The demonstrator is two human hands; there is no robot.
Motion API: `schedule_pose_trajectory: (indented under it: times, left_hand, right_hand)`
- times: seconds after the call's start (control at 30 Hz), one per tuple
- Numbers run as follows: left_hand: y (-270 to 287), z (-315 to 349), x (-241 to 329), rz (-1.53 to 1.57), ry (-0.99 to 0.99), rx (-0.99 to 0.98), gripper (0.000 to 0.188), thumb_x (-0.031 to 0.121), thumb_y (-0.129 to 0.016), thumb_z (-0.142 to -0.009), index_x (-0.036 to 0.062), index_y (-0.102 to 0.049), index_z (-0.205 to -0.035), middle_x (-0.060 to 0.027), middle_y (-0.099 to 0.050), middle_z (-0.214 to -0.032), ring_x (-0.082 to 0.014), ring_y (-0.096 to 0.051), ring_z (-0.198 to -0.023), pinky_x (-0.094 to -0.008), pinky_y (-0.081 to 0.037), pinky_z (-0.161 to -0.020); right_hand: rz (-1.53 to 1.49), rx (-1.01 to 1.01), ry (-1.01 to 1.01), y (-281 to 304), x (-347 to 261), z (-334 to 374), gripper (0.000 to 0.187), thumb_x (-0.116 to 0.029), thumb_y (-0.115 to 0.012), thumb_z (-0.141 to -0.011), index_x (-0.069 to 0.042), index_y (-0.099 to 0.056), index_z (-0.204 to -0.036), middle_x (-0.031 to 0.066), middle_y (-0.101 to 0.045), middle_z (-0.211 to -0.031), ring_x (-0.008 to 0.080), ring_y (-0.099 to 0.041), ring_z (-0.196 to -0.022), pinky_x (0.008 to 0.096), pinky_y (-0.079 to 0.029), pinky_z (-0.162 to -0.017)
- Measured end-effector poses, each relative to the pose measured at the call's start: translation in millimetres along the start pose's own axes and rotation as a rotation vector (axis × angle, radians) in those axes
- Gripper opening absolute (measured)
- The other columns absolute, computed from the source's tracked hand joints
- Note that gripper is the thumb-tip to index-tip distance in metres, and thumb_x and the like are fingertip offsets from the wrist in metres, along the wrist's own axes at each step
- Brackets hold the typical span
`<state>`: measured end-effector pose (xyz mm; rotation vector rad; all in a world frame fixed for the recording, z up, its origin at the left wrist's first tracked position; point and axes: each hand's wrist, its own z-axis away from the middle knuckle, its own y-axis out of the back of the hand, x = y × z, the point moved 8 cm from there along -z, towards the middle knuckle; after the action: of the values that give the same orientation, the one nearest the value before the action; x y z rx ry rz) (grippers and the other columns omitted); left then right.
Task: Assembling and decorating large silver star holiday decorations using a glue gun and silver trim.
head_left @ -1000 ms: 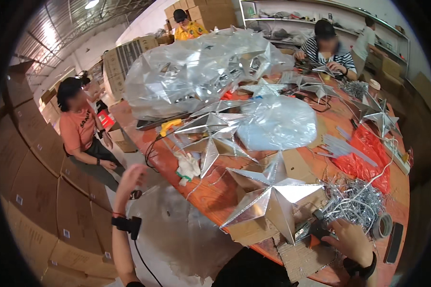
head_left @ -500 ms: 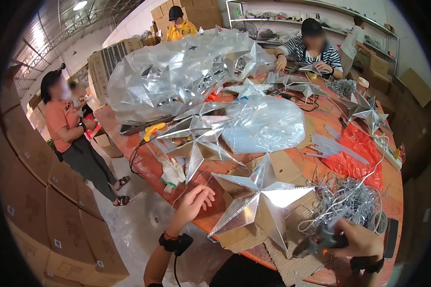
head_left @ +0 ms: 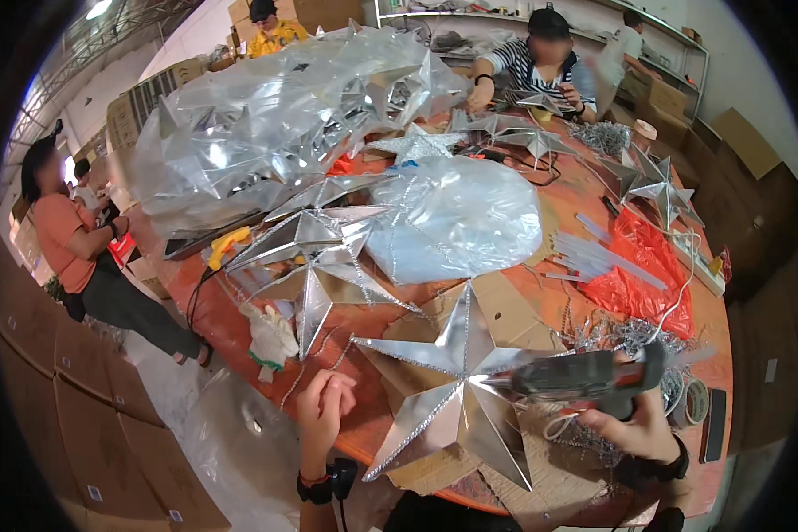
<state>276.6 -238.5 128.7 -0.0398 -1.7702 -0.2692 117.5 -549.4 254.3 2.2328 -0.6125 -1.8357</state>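
Observation:
A big silver five-pointed star (head_left: 439, 412) lies on cardboard (head_left: 430, 474) at the table's near edge. Sparkling trim runs along some of its edges and ridges. My right hand (head_left: 634, 434) grips a dark hot glue gun (head_left: 563, 377) with a translucent glue stick (head_left: 690, 355) poking out behind. The nozzle points left and sits over or against the star's centre; contact is unclear. My left hand (head_left: 324, 408) hovers left of the star, fingers curled; whatever they may hold is hidden. A thin strand of trim (head_left: 332, 362) passes behind that hand.
More silver stars (head_left: 315, 257), a plastic-wrapped bundle (head_left: 457, 222), a glove (head_left: 270, 337) and a yellow-handled tool (head_left: 228, 248) lie beyond. To the right are glue sticks (head_left: 594, 257), a red bag (head_left: 643, 266), tangled tinsel (head_left: 621, 337), tape (head_left: 692, 403) and a phone (head_left: 714, 426). Co-workers stand around.
My right hand has raised the glue gun from beside the star and swung its nozzle over the centre. My left hand's fingers have curled in. The view has shifted a little.

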Motion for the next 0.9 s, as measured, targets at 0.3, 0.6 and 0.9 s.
schedule_pose_trajectory:
  times: [0.3, 0.6, 0.9]
  left_hand:
    - [11, 1, 1, 0.032, 0.005, 0.233, 0.025, 0.015, -0.04, -0.096, 0.0027, -0.05, -0.078, 0.006, -0.029, -0.054, -0.0017, -0.024, -0.047, -0.0208, -0.019, -0.043]
    - [16, 4, -6, 0.098, 0.024, 0.302, 0.024, 0.013, -0.04, -0.096, 0.0016, -0.051, -0.078, 0.0058, -0.032, -0.058, -0.0011, -0.025, -0.05, -0.0202, -0.019, -0.044]
    - [15, 3, -4, 0.089, 0.012, 0.32, 0.024, 0.014, -0.039, -0.096, 0.0027, -0.049, -0.078, 0.0063, -0.029, -0.056, -0.0011, -0.024, -0.048, -0.0201, -0.018, -0.044]
  right_hand:
    - [0.171, -0.228, -0.058, -18, 35, 3, 0.049, -0.013, -0.073, -0.076, 0.009, -0.043, -0.11, 0.0095, -0.062, -0.078, 0.0124, -0.06, -0.072, 0.0251, -0.046, -0.063]
    - [0.175, -0.132, -0.004, -12, 44, 0, 0.037, -0.015, -0.076, -0.071, 0.006, -0.057, -0.095, 0.0119, -0.061, -0.081, 0.0178, -0.061, -0.068, 0.0285, -0.047, -0.059]
    - [0.161, -0.074, -0.12, -9, 49, 1, 0.034, -0.015, -0.077, -0.068, 0.005, -0.06, -0.091, 0.0122, -0.062, -0.078, 0.0184, -0.062, -0.067, 0.0285, -0.049, -0.06]
